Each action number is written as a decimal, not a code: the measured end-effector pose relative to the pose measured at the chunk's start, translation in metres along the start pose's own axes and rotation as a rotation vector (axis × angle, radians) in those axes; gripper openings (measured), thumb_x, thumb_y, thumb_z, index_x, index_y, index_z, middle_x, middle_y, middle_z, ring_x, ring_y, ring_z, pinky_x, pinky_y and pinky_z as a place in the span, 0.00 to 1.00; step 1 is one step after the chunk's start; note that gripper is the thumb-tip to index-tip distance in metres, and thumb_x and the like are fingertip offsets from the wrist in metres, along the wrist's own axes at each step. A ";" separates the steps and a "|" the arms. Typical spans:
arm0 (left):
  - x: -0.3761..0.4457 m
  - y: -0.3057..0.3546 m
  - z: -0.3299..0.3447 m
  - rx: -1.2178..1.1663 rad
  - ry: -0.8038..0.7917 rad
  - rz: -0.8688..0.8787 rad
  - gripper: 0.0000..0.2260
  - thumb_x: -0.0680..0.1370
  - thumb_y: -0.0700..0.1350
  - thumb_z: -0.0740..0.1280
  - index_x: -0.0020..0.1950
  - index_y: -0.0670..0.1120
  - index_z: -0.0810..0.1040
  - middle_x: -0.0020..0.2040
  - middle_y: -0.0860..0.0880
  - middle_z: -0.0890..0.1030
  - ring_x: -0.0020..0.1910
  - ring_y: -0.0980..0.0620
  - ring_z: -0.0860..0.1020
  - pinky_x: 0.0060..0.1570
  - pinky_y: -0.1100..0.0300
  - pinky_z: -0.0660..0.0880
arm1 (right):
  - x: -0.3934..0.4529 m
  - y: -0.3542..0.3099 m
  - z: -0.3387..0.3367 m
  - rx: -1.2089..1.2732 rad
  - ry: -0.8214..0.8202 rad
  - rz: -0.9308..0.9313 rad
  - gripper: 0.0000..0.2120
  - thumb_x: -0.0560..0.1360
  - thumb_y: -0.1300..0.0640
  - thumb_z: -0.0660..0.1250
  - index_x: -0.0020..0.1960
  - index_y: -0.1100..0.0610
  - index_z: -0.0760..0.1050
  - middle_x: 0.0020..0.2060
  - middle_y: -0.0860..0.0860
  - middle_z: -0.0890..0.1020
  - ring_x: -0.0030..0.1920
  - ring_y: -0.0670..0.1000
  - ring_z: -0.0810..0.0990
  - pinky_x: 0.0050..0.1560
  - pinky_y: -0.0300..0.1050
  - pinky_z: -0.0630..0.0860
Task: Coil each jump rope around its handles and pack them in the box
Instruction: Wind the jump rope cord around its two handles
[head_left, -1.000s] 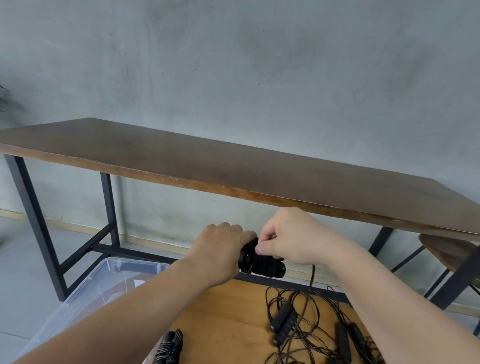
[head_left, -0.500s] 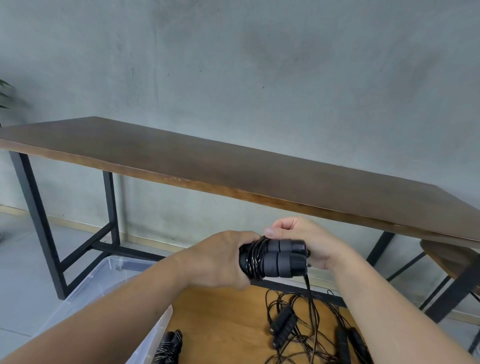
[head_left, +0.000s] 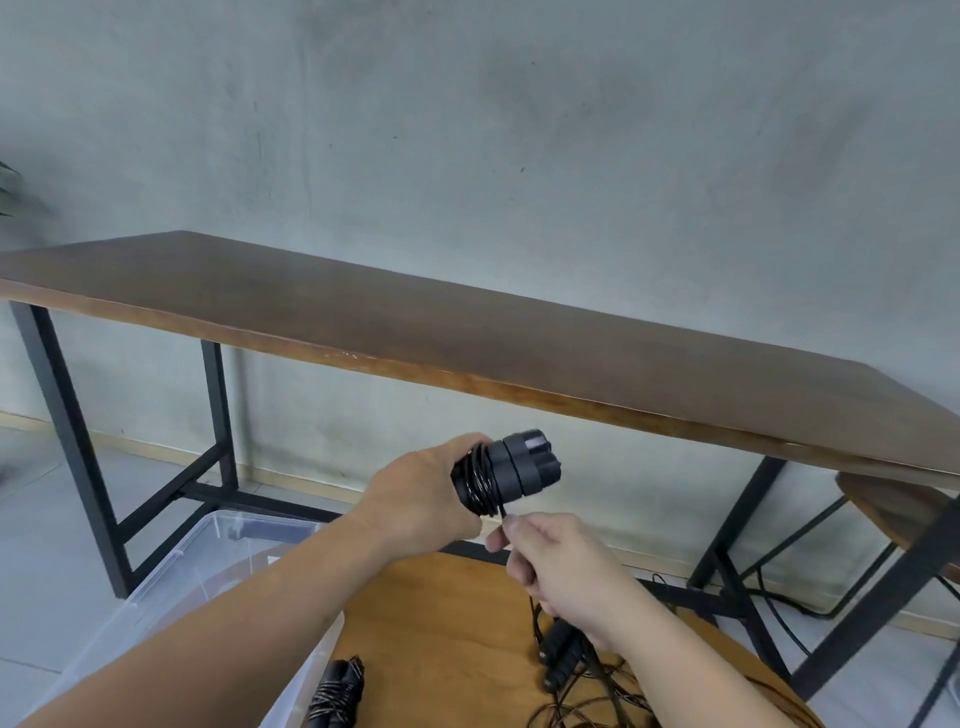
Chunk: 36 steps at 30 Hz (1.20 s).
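My left hand (head_left: 422, 501) grips a pair of black jump rope handles (head_left: 511, 470) held side by side, with black cord wound in several turns around their near end. My right hand (head_left: 558, 569) sits just below the handles and pinches the loose cord (head_left: 503, 512) that leads off the coil. A finished black coiled rope (head_left: 335, 693) lies by the wall of the clear plastic box (head_left: 171, 577) at lower left. A tangle of loose black ropes (head_left: 582, 680) with handles lies on the round wooden table (head_left: 441, 623).
A long dark wooden table (head_left: 467, 338) on black metal legs stands ahead against a grey wall. A wooden stool (head_left: 893, 506) stands at the right. The floor is grey tile.
My right hand came off the far side of the handles and dropped below them, pulling the cord down. The left hand lifted the bundle slightly and the handle ends now point right and up.
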<state>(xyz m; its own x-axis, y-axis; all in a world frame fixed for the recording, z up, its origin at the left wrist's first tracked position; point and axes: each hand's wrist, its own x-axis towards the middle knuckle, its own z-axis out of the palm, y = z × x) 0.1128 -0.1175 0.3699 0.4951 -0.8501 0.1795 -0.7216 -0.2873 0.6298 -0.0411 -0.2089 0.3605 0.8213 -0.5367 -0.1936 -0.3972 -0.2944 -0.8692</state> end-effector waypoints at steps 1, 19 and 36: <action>0.000 -0.001 0.005 0.094 0.004 -0.015 0.27 0.68 0.45 0.71 0.60 0.66 0.66 0.42 0.56 0.80 0.42 0.53 0.79 0.41 0.58 0.78 | -0.001 -0.002 0.001 -0.190 0.023 -0.028 0.17 0.84 0.50 0.54 0.50 0.58 0.78 0.31 0.48 0.74 0.27 0.44 0.68 0.29 0.37 0.65; -0.023 0.005 0.006 0.321 -0.323 0.287 0.20 0.72 0.46 0.70 0.60 0.63 0.71 0.46 0.56 0.78 0.45 0.54 0.76 0.42 0.61 0.69 | 0.001 -0.062 -0.053 -0.647 -0.237 -0.239 0.05 0.70 0.49 0.77 0.43 0.49 0.86 0.39 0.44 0.85 0.42 0.42 0.81 0.44 0.39 0.78; -0.033 -0.003 -0.001 -0.459 -0.392 0.100 0.22 0.65 0.62 0.74 0.57 0.63 0.78 0.51 0.59 0.83 0.51 0.61 0.80 0.52 0.65 0.73 | 0.013 0.005 -0.001 0.472 0.022 -0.039 0.16 0.83 0.62 0.56 0.39 0.59 0.76 0.27 0.51 0.64 0.28 0.47 0.57 0.30 0.42 0.54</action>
<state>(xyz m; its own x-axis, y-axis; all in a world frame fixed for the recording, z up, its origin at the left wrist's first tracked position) 0.0994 -0.0874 0.3629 0.1584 -0.9872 0.0181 -0.4304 -0.0525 0.9011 -0.0330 -0.2183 0.3538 0.8211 -0.5502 -0.1519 -0.1330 0.0743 -0.9883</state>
